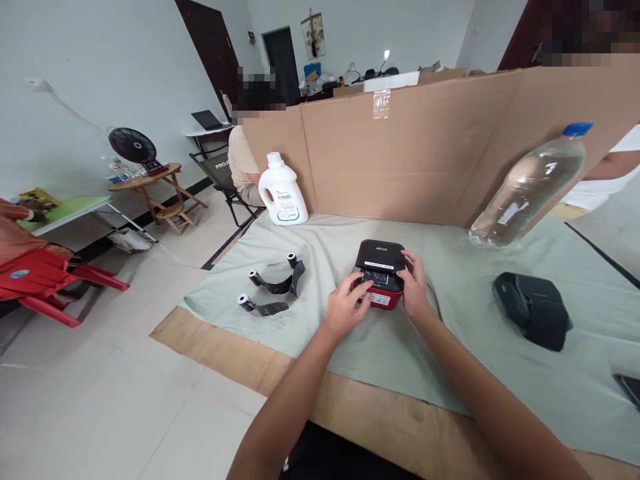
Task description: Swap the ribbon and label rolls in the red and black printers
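Note:
A small black and red label printer (380, 260) sits on the pale green cloth in front of me, its black lid partly raised. Dark, shiny material shows in the gap below the lid. My left hand (346, 303) reaches the printer's front left side, fingers spread, with fingertips at that gap. Around the right side, my right hand (415, 283) grips the body and the lid's edge. Left of the printer lie three small rolls with white cores, among them a near roll (245, 302), with dark strips unwound from them.
Behind the printer stands a cardboard screen (400, 167). A white jug (283, 190) is at the back left; a large clear bottle (533, 187) leans at the back right. A black device (533, 307) lies to the right. Other people sit beyond the screen and at far left.

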Available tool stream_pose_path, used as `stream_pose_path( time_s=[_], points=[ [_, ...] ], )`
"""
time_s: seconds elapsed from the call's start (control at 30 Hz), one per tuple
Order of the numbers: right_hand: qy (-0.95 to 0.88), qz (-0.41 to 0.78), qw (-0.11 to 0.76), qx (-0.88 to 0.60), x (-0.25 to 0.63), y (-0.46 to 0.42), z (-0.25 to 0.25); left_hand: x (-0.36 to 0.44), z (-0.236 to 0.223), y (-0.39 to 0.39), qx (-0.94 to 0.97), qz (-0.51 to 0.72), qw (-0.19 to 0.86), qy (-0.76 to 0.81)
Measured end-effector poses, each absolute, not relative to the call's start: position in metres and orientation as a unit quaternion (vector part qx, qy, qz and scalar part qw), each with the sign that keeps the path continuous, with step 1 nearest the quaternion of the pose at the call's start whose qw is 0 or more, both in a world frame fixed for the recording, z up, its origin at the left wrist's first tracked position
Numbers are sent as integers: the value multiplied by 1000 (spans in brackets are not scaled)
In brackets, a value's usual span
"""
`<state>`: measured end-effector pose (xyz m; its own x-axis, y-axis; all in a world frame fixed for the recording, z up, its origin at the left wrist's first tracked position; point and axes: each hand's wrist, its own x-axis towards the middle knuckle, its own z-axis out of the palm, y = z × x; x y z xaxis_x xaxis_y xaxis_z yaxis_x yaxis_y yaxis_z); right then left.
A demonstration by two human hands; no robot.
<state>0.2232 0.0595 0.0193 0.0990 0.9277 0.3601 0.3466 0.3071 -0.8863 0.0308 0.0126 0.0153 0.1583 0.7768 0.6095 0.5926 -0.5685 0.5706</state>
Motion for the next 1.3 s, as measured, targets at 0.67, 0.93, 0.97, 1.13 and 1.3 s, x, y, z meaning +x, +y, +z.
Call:
stream_pose_path(
  time_s=[0.67,0.93,0.97,1.13,1.3],
  points=[
    [-489,413,581,-502,214,63,20,34,33,88,422,499,617,438],
    [-483,408,614,-473,210,64,5,38,31,82,426,529,621,391],
    [-475,416,611,-478,211,65,7,38,32,82,431,526,615,399],
    [-442,436,597,-507,215,66,18,39,38,84,441,520,594,426],
    [-458,404,621,-492,212,65,9,38,40,80,423,512,610,432]
  ],
)
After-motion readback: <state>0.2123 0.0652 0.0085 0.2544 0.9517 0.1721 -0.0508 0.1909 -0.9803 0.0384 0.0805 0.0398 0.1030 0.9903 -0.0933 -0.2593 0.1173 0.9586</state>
